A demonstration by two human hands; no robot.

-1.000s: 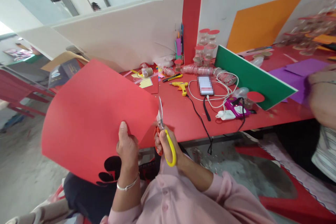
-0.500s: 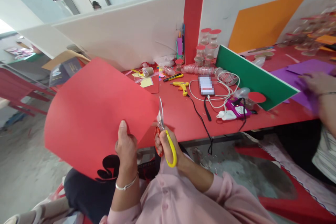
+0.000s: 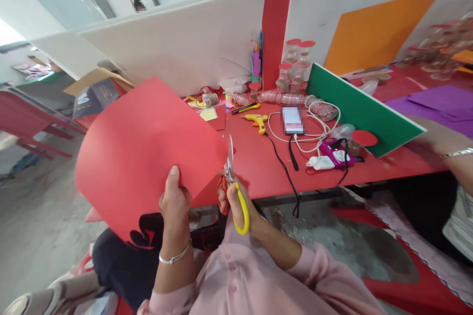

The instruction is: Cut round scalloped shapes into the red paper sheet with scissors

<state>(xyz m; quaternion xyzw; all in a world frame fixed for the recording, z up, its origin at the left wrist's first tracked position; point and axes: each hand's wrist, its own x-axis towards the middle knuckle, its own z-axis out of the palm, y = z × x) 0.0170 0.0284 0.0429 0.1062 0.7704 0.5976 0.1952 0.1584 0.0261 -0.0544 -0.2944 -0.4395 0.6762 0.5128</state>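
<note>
A large red paper sheet (image 3: 144, 138) bends upward above my lap, its lower edge cut into curved shapes. My left hand (image 3: 174, 202) grips it near the lower right, thumb on top. In my right hand (image 3: 236, 209) is a pair of scissors (image 3: 242, 209) with one yellow and one red handle. The blades point up at the sheet's right corner and are parted. Whether they touch the paper there I cannot tell, red lying over red.
On the red table (image 3: 254, 172) lie a yellow glue gun (image 3: 257, 120), a cutter knife (image 3: 247, 108), a phone (image 3: 292, 120) with a white cable and a purple power strip (image 3: 337, 153). A green board (image 3: 362, 108) leans at right, beside a co-worker's arm (image 3: 439, 142).
The red sheet has shifted slightly right and its curve has changed. My right hand and the scissors moved a little right. The co-worker's arm reached left, behind the green board's end.
</note>
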